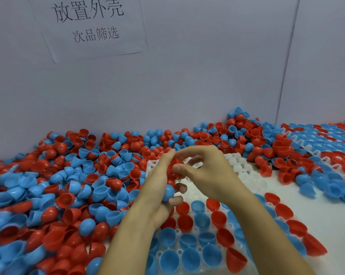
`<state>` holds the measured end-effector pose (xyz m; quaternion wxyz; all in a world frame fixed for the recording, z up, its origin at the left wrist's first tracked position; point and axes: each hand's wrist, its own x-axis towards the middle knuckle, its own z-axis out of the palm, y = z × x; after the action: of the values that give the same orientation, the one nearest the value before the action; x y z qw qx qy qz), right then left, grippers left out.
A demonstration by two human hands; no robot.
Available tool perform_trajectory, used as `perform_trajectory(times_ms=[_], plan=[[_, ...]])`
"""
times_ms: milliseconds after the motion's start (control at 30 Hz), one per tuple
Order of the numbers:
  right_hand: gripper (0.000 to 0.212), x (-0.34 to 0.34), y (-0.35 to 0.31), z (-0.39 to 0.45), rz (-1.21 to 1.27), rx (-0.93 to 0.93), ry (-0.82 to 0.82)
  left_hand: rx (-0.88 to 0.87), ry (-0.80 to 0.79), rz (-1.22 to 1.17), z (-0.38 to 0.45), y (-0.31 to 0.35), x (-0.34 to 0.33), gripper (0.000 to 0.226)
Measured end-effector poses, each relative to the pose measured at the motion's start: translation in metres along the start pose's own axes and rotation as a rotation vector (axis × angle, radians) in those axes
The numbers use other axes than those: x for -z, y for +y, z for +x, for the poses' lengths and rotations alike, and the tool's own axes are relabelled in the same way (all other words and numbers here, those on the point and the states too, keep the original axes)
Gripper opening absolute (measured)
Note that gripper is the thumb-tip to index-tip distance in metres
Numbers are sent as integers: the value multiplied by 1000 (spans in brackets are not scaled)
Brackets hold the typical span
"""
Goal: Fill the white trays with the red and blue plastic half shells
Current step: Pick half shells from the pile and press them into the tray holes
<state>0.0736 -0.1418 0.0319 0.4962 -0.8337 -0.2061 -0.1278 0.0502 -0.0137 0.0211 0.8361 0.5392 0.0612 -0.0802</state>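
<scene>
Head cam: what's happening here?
A person is loading plastic half shells into a white tray. The left hand holds a small clutch of shells, a blue shell lowest among them, while the right hand pinches a red shell off the top. The tray's near rows are filled with red and blue; its far rows are empty. A loose pile of shells lies to the left, and more filled trays sit far right.

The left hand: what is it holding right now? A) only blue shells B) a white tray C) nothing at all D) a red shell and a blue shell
D: the left hand curls round a red shell near its fingertips and a blue shell lower in the palm, while the right hand pinches at the red one above the white tray.
</scene>
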Motion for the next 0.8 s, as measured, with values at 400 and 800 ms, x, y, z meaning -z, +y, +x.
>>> perform_trajectory(times_ms=[400, 800], plan=[[19, 8, 12, 1, 322, -103, 136, -29, 108, -88, 9, 0, 9, 14], [28, -15, 4, -3, -17, -3, -74, -281, 205, 510, 10, 13, 49, 13]])
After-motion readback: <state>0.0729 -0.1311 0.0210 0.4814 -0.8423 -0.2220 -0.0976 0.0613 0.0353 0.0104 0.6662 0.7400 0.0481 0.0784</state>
